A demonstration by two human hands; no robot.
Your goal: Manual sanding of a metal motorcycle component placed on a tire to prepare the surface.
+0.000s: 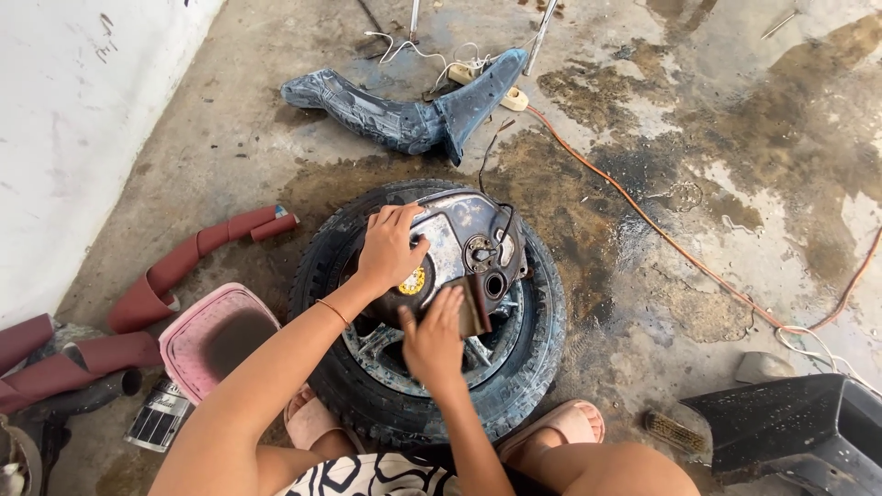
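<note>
I see a tyre on its wheel (542,349) lying flat on the wet, stained concrete floor (717,165), and on top of it sits a scuffed grey motorcycle fuel tank (459,241) with a round yellow mark near its lower left and a dark hole at its lower right. My left hand (388,248) rests on the tank's left side, fingers spread and laid flat on the metal, pressing rather than clasping. My right hand (432,338) is at the tank's near edge, its fingers curled around a small folded piece of brown sandpaper (475,306) held against the tank just beside the hole. A thin black cable (505,220) loops over the tank's top.

To the left of the tyre a pink plastic tub (213,335) stands on the floor, with rolls of red-brown sandpaper (197,253) beyond it and a spray can (158,415) near its lower corner. Further up the floor lies a blue-grey bodywork panel (404,115), and an orange cord (661,241) runs across the concrete to the right. A dark panel (790,418) sits at the lower right, a wire brush (673,432) just beside it
</note>
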